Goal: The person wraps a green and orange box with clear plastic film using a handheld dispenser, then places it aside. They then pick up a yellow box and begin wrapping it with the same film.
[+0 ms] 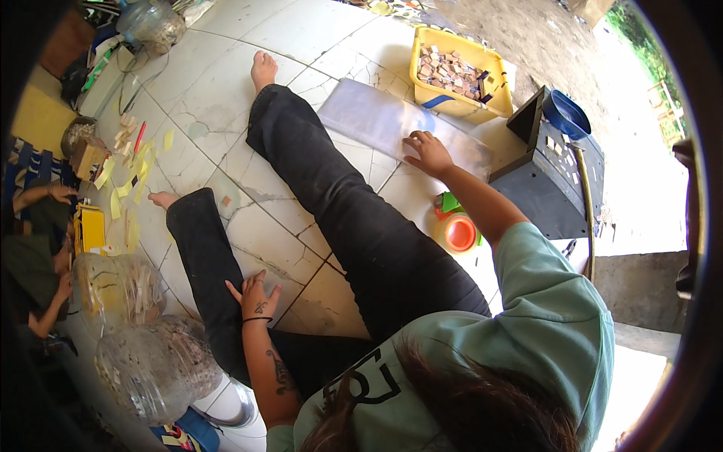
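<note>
My left hand [257, 298] lies on my black trouser leg [207, 264], fingers spread and holding nothing. My right hand [429, 153] reaches to a long, shiny, clear plastic sheet or stack of sleeves [369, 115] on the tiles. Its fingers are apart and rest on or just over the plastic; contact is hard to tell. Beyond the plastic stands a yellow tub [482, 111] filled with small wooden blocks [450, 71]. Below my right forearm are an orange tape roll [457, 232] and a green item [449, 202].
To the right stands a black box [550, 177] bearing a blue bowl [566, 114] and small pieces. Yellow paper strips [120, 192] litter the floor at left. Large clear plastic jugs [154, 369] stand near my left arm. Another person's arms [49, 301] show at the left edge.
</note>
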Available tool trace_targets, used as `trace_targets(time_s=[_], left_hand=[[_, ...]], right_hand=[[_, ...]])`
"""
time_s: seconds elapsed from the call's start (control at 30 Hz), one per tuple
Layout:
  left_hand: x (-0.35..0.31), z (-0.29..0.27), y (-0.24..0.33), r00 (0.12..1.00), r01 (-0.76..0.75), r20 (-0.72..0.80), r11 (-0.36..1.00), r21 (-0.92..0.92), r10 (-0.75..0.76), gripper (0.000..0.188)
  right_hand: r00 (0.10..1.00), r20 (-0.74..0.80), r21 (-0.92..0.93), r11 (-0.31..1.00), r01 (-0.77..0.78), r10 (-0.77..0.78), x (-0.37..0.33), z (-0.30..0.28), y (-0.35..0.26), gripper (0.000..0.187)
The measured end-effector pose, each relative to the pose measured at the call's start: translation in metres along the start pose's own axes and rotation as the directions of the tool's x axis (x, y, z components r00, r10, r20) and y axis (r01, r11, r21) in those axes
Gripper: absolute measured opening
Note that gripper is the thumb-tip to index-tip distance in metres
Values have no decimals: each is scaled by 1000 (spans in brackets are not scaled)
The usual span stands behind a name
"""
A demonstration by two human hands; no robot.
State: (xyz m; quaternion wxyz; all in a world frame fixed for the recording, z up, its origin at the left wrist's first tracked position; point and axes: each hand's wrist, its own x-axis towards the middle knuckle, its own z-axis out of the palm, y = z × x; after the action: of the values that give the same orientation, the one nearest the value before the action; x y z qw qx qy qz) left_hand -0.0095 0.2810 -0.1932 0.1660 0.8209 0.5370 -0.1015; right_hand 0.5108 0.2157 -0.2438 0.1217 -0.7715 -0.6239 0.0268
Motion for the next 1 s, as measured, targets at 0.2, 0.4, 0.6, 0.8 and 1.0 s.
trace_targets(time_s=[0.2,0.4,0.6,0.8,1.0], left_hand=[[1,1,1,1000,-10,-14,1000,-13,10,58],[-1,2,-3,998,-41,-43,999,-21,40,58],[-1,6,-4,1000,-21,-7,1000,3,21,59],[0,6,-4,999,-18,-50,1000,1,18,60],[-3,7,-8,997,-36,-74,999,9,37,59]], right_hand=[[997,41,135,988,-76,71,18,15,-13,23],[983,15,29,982,-185,184,7,-3,-5,39],[995,56,-196,978,-72,84,-9,0,13,56],[999,32,-266,964,32,-24,-6,13,19,38],[996,84,-206,978,-23,41,14,4,24,19]])
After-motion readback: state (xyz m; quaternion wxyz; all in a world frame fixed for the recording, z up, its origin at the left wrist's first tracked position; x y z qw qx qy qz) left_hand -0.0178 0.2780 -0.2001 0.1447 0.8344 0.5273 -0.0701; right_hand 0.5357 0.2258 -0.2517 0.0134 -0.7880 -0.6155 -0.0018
